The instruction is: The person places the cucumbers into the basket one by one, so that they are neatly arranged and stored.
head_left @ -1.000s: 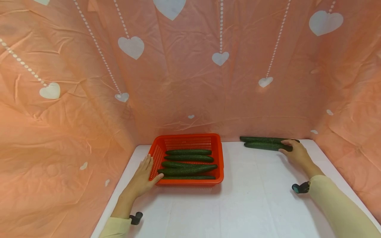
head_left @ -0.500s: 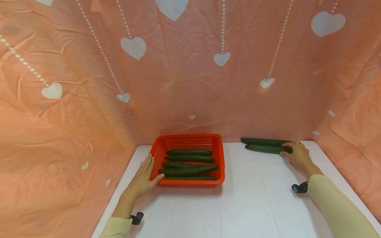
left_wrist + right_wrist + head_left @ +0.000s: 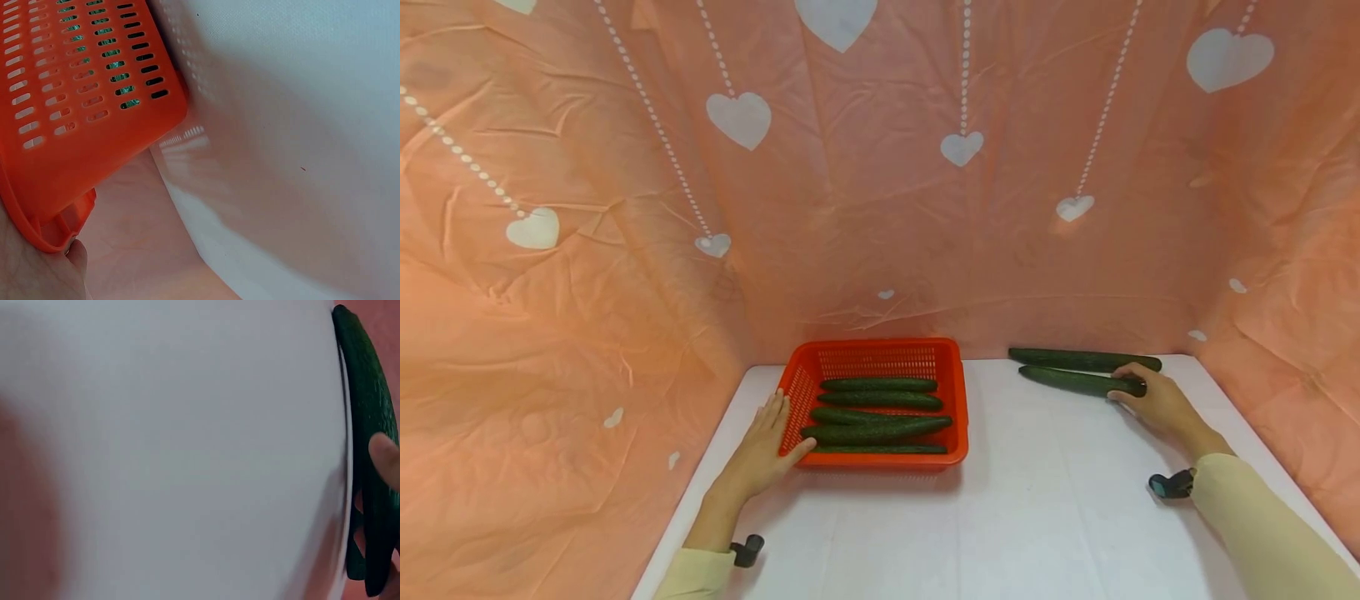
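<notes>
At the back right of the white table, my right hand (image 3: 1163, 410) pinches a dark green cucumber (image 3: 1067, 381) near its right end. A second cucumber (image 3: 1075, 360) lies just behind it along the back edge. In the right wrist view the thumb (image 3: 386, 461) lies across the held cucumber (image 3: 369, 394), with fingertips showing on its other side. My left hand (image 3: 756, 454) rests with straight fingers against the left side of a red plastic basket (image 3: 958, 400). Several cucumbers (image 3: 880, 430) lie inside the basket. The left wrist view shows that hand touching the basket's rim (image 3: 25, 228).
The basket stands at the back left of the white table (image 3: 1022, 517). An orange-pink cloth with white hearts (image 3: 865, 208) hangs behind the table and along both sides. A small black camera (image 3: 1171, 485) sits on the right wrist, another (image 3: 747, 551) on the left.
My right hand has drawn the front cucumber slightly toward me, widening the gap at its right end from the one behind. The left hand and the basket stay in place.
</notes>
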The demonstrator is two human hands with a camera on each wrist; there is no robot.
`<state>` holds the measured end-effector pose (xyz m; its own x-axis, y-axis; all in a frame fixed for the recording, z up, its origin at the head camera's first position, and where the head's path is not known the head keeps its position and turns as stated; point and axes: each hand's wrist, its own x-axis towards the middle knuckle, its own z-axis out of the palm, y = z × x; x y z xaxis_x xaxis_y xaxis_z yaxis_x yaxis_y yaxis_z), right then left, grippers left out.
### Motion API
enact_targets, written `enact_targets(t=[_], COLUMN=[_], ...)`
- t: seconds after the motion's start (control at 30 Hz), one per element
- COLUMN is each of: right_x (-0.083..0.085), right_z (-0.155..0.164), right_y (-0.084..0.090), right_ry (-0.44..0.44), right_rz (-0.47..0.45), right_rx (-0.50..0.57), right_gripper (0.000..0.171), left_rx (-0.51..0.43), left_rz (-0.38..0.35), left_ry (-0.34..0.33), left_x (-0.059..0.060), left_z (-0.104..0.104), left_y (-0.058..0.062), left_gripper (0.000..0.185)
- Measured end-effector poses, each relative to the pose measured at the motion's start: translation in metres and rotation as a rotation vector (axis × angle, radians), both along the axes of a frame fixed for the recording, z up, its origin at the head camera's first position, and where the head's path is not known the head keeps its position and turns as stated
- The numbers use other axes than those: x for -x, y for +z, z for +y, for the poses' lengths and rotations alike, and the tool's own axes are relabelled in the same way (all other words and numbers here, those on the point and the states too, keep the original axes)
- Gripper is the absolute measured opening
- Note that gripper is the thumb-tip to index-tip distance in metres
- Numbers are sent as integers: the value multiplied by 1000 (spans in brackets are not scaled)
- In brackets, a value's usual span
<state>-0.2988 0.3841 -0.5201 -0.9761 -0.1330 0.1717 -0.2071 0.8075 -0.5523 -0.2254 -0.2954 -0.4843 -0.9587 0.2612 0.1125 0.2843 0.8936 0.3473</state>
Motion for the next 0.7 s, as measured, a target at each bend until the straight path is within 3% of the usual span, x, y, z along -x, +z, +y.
enact_targets(t=[0.1,0.33,0.7], right_x=[-5,-11,-18], right_z=[-2,-16,-46], right_y=[8,23,45], right_ry=[-5,-4,-6], right_rz=[9,139,152], right_rx=[-10,25,159], right_gripper=[46,37,38], left_rx=[9,12,0], left_rz=[-2,-5,-1], left_ry=[0,8,5], left_x=[0,1,0], left_z=[1,1,1], left_y=[0,0,0], left_gripper=[103,103,103])
